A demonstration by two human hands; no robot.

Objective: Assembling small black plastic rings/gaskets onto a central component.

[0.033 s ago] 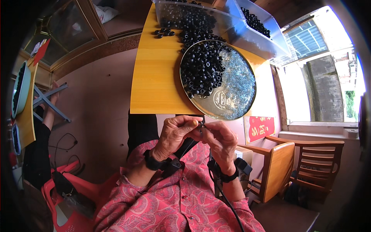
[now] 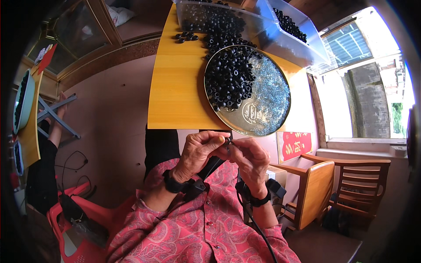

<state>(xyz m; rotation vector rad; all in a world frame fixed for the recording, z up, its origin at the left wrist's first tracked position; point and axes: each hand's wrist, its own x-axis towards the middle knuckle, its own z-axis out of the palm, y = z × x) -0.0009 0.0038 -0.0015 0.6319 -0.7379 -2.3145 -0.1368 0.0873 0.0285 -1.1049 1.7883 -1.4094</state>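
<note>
Just off the near edge of the yellow table [image 2: 175, 101], my two hands meet at the fingertips. My left hand [image 2: 195, 153] pinches a small black ring-shaped part [image 2: 227, 141] between thumb and forefinger. Against that part, the fingers of my right hand [image 2: 251, 160] are pressed together; whatever they grip is too small to make out. Beyond my hands a round metal tray [image 2: 232, 122] overhangs the table edge slightly. Its left half bears a heap of hollow black round parts [image 2: 228, 79], and on its right lie many tiny clear bluish pieces [image 2: 272, 94].
More black parts spill from a clear tipped bin [image 2: 186, 17] at the back. Beside it stands a translucent box [image 2: 280, 41] of them. Wooden chairs [image 2: 318, 193] stand to the right, a red plastic chair [image 2: 79, 215] at lower left. Another person's leg [image 2: 55, 131] shows far left.
</note>
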